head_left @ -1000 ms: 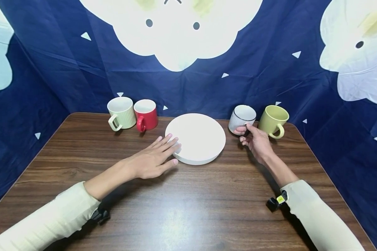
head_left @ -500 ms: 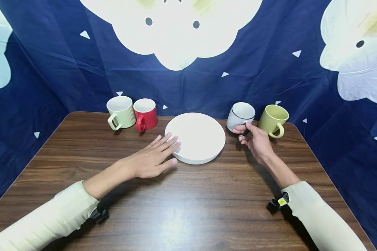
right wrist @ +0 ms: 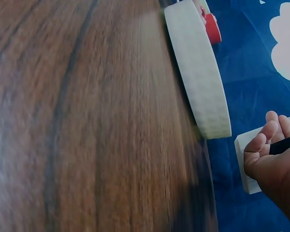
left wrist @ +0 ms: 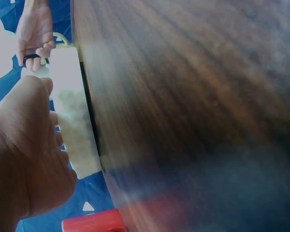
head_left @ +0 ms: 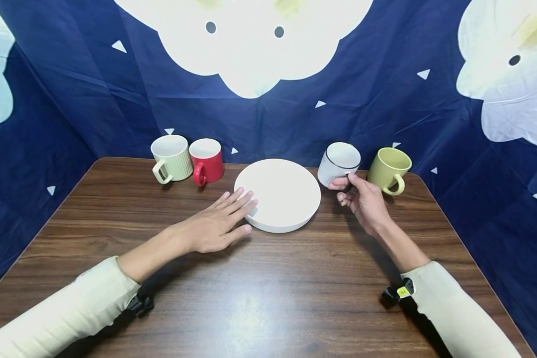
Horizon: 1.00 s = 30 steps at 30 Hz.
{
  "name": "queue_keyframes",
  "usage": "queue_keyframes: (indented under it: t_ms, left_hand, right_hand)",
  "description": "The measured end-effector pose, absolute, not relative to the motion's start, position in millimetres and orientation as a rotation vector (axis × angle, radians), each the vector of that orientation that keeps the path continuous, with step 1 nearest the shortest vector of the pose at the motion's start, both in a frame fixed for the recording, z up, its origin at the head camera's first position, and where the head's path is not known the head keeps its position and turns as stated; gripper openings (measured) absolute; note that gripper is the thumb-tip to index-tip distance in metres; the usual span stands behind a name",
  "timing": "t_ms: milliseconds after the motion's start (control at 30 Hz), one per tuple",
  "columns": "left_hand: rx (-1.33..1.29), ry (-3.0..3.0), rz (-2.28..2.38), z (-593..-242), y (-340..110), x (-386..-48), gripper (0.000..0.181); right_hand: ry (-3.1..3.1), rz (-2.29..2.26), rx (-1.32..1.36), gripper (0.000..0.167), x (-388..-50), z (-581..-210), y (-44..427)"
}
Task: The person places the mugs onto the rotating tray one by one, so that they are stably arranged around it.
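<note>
My right hand [head_left: 366, 203] grips the dark handle [right wrist: 284, 144] of a white ribbed mug [head_left: 331, 168] with a black rim line. In the right wrist view, a gap shows between the mug's base and the tabletop. The mug is just right of a thick white round disc [head_left: 286, 194], in the middle of the table. My left hand [head_left: 212, 227] is spread palm down, its straight fingertips over the disc's left rim; whether they press on it I cannot tell. An olive-green mug [head_left: 386, 167] stands right of the white mug, behind my right hand.
At the back left, a red mug [head_left: 211, 166] and a pale green ribbed mug [head_left: 180, 163] stand side by side on the wooden table [head_left: 295, 283]. A blue curtain [head_left: 268, 124] with white cloud shapes hangs close behind the table's back edge.
My right hand has raised the white mug and carried it a little left, towards the disc, widening its gap from the olive-green mug. My left hand stays at the disc's rim.
</note>
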State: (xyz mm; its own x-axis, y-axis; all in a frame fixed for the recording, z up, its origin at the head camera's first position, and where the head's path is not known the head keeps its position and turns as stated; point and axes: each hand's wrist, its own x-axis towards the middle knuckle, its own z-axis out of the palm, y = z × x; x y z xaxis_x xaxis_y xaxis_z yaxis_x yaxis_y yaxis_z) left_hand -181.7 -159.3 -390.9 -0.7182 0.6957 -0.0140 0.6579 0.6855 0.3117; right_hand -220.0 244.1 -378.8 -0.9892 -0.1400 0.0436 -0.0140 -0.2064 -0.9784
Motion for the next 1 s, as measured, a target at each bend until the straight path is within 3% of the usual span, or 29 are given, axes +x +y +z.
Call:
queue_keyframes:
  t_ms: [1000]
  left_hand:
    - [1.096, 2.752, 0.45, -388, -159, -181, 0.073]
  right_hand:
    - [1.916, -2.25, -0.38, 0.048, -199, -379, 219]
